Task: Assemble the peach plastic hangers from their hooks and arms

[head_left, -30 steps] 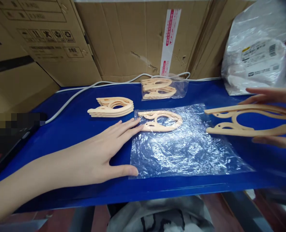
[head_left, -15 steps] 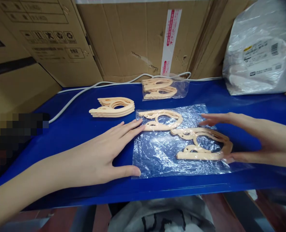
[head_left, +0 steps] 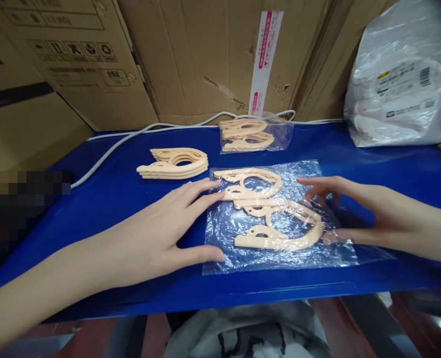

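Two beige folding clothes hangers lie on or in a clear plastic bag [head_left: 220, 256] in front of me. The far folded hanger [head_left: 276, 189] is at the bag's upper left, and the near folded hanger [head_left: 298, 243] lies just below it, close against it. My left hand [head_left: 160, 231] is spread flat at the bag's left edge, its fingertips by the far hanger's left end. My right hand [head_left: 365, 214] is open at the bag's right side, thumb at the near hanger's rounded end and fingers apart above the film.
Left of the bag lies a stack of folded hangers [head_left: 175, 171]. Behind it sits a bagged set of hangers [head_left: 248, 136]. A white cable [head_left: 112, 156] runs along cardboard boxes [head_left: 190, 59]. A white plastic package [head_left: 395, 99] stands back right on the blue table [head_left: 160, 301].
The near hanger has slid left, against the far one. My right hand has moved left with it, while my left hand has stayed nearly in place.
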`<state>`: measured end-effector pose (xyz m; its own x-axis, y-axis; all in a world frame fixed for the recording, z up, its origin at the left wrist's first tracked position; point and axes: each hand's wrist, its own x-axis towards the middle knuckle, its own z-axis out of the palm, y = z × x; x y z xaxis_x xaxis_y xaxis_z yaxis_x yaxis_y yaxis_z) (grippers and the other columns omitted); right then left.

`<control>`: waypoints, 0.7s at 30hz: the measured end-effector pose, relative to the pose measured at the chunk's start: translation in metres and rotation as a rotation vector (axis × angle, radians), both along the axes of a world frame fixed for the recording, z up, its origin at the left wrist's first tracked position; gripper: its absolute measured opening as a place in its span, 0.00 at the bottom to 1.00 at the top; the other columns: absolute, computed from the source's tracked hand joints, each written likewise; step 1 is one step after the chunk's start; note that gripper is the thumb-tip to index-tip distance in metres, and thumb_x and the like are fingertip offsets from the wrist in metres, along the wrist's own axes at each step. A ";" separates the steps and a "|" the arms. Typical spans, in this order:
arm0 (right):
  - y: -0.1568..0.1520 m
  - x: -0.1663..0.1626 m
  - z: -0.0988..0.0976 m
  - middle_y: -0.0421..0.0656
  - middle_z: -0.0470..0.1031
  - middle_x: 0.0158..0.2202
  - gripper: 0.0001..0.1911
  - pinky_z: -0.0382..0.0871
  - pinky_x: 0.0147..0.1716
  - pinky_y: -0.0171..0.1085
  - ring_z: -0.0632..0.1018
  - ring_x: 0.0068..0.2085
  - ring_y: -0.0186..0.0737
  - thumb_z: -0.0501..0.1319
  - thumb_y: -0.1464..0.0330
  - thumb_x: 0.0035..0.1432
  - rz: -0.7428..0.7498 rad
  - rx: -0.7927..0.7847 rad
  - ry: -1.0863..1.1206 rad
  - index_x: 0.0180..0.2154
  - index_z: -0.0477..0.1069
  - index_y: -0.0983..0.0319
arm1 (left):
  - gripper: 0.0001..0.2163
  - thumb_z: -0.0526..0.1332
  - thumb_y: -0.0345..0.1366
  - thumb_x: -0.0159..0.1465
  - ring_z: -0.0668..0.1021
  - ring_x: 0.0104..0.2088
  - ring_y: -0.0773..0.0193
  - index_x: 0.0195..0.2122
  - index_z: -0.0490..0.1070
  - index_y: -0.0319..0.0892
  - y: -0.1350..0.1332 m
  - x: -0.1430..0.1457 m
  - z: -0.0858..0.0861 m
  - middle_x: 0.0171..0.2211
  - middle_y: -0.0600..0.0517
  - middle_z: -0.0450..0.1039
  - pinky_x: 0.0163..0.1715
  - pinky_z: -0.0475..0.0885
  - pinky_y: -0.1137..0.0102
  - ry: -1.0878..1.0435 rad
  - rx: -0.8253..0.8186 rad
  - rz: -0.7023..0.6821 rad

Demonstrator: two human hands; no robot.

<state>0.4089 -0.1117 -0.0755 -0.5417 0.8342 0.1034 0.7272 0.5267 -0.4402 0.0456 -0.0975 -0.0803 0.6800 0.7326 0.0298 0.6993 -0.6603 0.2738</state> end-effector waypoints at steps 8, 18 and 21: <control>0.008 -0.001 -0.005 0.40 0.77 0.46 0.32 0.73 0.45 0.37 0.78 0.45 0.39 0.65 0.56 0.62 0.000 -0.114 0.091 0.64 0.60 0.46 | 0.36 0.58 0.64 0.62 0.68 0.63 0.43 0.64 0.62 0.47 0.005 0.018 0.005 0.63 0.43 0.64 0.58 0.71 0.53 -0.003 0.001 0.021; 0.013 -0.012 -0.014 0.36 0.78 0.41 0.31 0.74 0.38 0.35 0.78 0.39 0.37 0.67 0.54 0.58 0.038 0.005 0.126 0.62 0.63 0.46 | 0.35 0.58 0.64 0.62 0.66 0.64 0.42 0.64 0.62 0.48 0.001 0.019 0.010 0.63 0.45 0.64 0.59 0.68 0.50 -0.003 -0.060 0.072; 0.011 -0.013 -0.016 0.37 0.78 0.40 0.32 0.74 0.37 0.35 0.78 0.37 0.38 0.66 0.53 0.58 0.017 0.033 0.121 0.62 0.63 0.47 | 0.35 0.58 0.63 0.62 0.67 0.63 0.42 0.64 0.62 0.47 0.003 0.019 0.011 0.62 0.44 0.65 0.58 0.69 0.51 0.010 -0.054 0.055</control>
<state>0.3958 -0.1009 -0.0917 -0.5374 0.8203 0.1958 0.6609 0.5539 -0.5065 0.0646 -0.0950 -0.0692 0.6387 0.7693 -0.0174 0.7370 -0.6051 0.3013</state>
